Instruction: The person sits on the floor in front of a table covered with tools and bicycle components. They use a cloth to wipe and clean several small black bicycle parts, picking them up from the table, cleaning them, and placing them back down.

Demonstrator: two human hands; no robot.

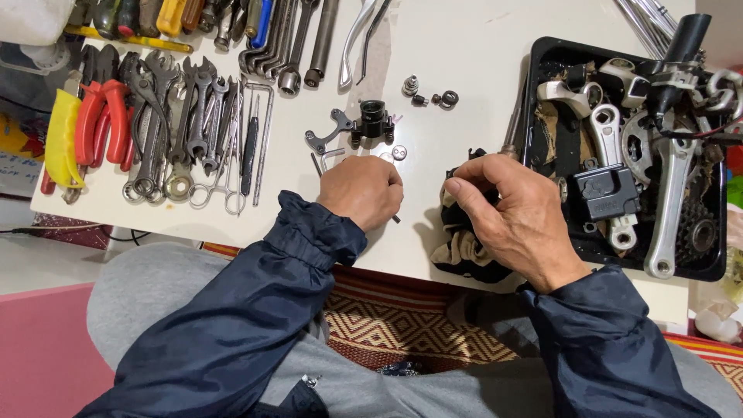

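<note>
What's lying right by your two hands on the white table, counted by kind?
black cloth rag under right hand: 1
thin metal tool in left hand: 1
black clamp-shaped metal part: 1
grey flat metal bracket: 1
Total: 4

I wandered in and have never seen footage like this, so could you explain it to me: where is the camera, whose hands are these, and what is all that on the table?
There is one picture, from a camera on the person's head, looking down at their own two bare hands and lap. The left hand is closed around a thin metal tool whose tip pokes out. The right hand presses on a dark rag. They work at a white table. On its left lie wrenches and red-handled pliers. In the middle sits a small black metal part with loose bolts nearby. On the right, a black tray holds bicycle parts, including a silver crank arm.
</note>
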